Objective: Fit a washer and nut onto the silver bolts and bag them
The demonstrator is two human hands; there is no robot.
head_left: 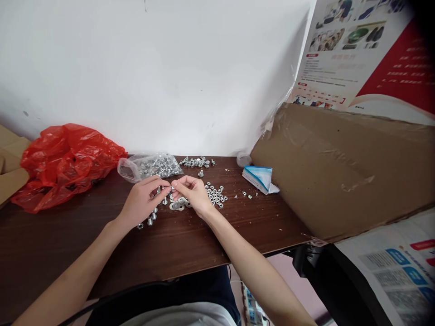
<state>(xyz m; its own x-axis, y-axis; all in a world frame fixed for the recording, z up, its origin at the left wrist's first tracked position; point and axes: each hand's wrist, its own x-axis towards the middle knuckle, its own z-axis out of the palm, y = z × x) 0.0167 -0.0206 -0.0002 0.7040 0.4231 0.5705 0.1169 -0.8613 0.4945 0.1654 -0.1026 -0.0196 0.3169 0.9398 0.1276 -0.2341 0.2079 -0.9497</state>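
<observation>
My left hand point(146, 199) and my right hand point(192, 192) meet over the dark brown table point(190, 240), their fingertips pinched together on a small metal piece point(173, 187). Fingers partly cover it, so its exact shape cannot be made out. Flat washers point(177, 205) lie just below my right hand. To the right of that hand are several nuts point(216, 196) in a loose group. Several bolts point(152, 218) stand or lie beside and below my left hand.
A clear bag of metal hardware point(158, 165) and a pile of screws point(197, 162) lie near the wall. A red plastic bag point(70, 158) is at left. At right are a blue-white packet point(258, 178), a round clear lid point(244, 158) and a large cardboard panel point(350, 167).
</observation>
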